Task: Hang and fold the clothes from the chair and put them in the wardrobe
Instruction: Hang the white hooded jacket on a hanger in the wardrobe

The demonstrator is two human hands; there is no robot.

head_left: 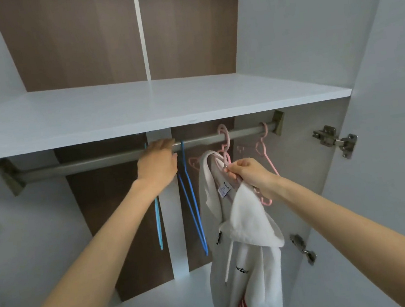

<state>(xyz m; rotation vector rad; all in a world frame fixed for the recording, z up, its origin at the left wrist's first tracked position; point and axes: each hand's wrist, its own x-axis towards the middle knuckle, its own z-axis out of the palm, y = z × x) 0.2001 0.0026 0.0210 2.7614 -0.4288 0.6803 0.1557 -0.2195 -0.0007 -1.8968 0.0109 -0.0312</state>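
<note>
Hanging from the rail (110, 157) on a pink hanger (224, 148), the white hoodie (246, 270) looks nearly stowed, right hand (248, 173) pinching its hanger, left hand (158, 162) curled at the rail beside empty blue hangers (191, 200), remaining clothes unseen.

white hooded jacket (245, 263): red stripes low on sleeve, hangs limp from pink hanger (225, 148) | hanger hooked on wardrobe rail (95, 161) | hood flopped forward
</note>
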